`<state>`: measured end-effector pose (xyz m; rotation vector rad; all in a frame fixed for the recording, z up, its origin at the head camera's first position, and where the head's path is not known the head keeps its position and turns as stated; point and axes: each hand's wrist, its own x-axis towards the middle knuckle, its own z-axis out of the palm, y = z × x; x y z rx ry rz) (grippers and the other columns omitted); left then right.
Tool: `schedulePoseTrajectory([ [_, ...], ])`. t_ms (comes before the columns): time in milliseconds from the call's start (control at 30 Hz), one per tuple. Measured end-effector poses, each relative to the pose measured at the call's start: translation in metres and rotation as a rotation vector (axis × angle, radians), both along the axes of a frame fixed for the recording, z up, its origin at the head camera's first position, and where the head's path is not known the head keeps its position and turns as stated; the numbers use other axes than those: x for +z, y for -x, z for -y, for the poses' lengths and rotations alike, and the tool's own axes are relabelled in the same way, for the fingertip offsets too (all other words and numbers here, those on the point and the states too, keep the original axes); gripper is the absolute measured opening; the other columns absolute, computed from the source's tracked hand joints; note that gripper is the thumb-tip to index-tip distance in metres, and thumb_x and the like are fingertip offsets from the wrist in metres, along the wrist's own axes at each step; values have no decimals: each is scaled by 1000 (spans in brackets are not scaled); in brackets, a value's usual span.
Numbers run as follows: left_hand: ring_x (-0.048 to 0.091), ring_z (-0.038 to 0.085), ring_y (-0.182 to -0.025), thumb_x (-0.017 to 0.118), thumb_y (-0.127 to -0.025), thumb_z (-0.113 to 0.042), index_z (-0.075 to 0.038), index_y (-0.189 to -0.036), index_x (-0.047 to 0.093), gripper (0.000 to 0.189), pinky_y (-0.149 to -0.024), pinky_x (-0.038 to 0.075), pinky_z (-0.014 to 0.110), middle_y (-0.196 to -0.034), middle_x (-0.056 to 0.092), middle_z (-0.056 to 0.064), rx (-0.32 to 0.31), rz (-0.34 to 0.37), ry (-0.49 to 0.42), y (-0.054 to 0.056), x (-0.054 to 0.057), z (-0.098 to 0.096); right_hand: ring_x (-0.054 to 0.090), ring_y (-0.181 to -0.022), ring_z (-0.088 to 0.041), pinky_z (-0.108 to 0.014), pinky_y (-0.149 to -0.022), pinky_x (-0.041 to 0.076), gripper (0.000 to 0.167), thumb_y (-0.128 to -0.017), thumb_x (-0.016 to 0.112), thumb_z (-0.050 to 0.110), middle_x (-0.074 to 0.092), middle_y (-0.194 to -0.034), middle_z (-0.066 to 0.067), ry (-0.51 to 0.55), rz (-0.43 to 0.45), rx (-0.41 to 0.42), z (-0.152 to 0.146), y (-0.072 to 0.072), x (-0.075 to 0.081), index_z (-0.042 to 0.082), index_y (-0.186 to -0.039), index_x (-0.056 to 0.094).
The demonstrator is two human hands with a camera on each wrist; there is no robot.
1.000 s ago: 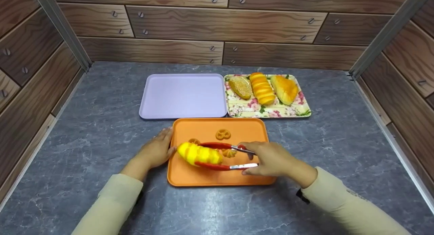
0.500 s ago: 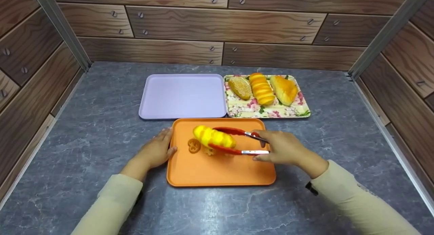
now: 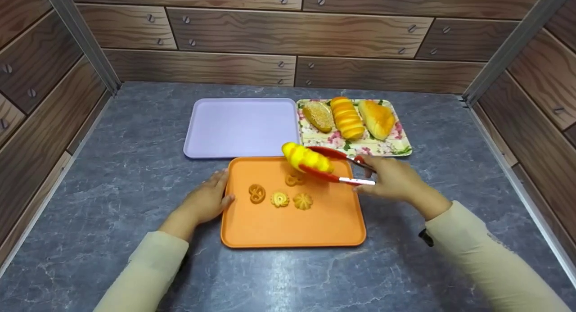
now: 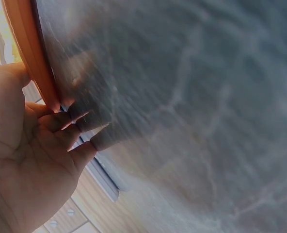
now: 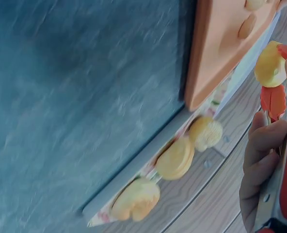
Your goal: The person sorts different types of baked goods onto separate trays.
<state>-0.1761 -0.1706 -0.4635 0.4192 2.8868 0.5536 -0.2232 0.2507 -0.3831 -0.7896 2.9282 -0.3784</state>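
Observation:
My right hand (image 3: 391,179) grips a pair of red-tipped metal tongs (image 3: 355,181), seen close up in the right wrist view. Between the tong tips is a bright yellow ridged bread roll (image 3: 306,158), held above the far edge of the orange tray (image 3: 292,231). My left hand (image 3: 202,197) rests at that tray's left edge with its fingers fairly straight; in the left wrist view its thumb side touches the rim. On the orange tray lie a pretzel cookie (image 3: 257,193), a second pretzel (image 3: 294,180) partly hidden by the roll, a ring cookie (image 3: 280,199) and a ridged cookie (image 3: 303,201).
Behind stands a lilac tray (image 3: 243,127). A floral tray (image 3: 315,146) beside it holds a seeded bread (image 3: 318,116), a long ridged bread (image 3: 347,118) and a triangular bread (image 3: 377,119). Wood-patterned walls (image 3: 288,33) enclose the grey table (image 3: 135,168).
The tongs have carried the yellow roll up from the orange tray's left part, away from me and rightwards, uncovering the cookies. My left hand has stayed in place.

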Motion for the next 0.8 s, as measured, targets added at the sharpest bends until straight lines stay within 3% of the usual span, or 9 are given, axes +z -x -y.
schedulePoseTrajectory([
  [100,24,39,-138,50,-100,-30,3,-149,21,67,-109,24,52,-149,26,28,3,5,3,0,0,0,50,-63,-17,-34,-54,39,49,-74,79,45,58,-78,2,-9,-11,-19,-7,7,3,12,-105,60],
  [233,24,39,-138,50,-99,-30,3,-150,20,67,-110,24,52,-149,26,28,6,3,3,1,1,0,51,-66,-20,-37,-57,41,56,-75,77,48,58,-79,1,-30,1,-58,-13,15,6,12,-114,60],
  [367,24,40,-138,49,-100,-31,3,-150,19,68,-109,23,52,-149,25,28,7,11,4,0,2,0,56,-78,-25,-46,-68,48,72,-75,75,53,65,-99,-8,-49,14,-88,-18,23,7,8,-128,56],
  [533,22,39,-139,49,-100,-32,2,-150,18,68,-110,23,52,-150,23,28,10,25,2,1,2,1,58,-94,-33,-57,-82,46,92,-73,67,68,61,-120,-18,-74,26,-109,-23,31,7,4,-137,50],
  [667,23,39,-138,49,-99,-32,3,-150,19,68,-110,23,52,-150,24,28,6,13,3,0,1,1,57,-103,-40,-63,-86,42,91,-74,68,66,56,-128,-21,-88,35,-139,-26,37,7,4,-138,48],
  [800,23,38,-138,51,-99,-30,4,-149,20,68,-110,23,51,-150,25,27,1,-3,2,1,-1,1,57,-100,-41,-64,-83,43,86,-75,71,61,58,-124,-20,-105,31,-155,-29,43,7,6,-138,48],
])
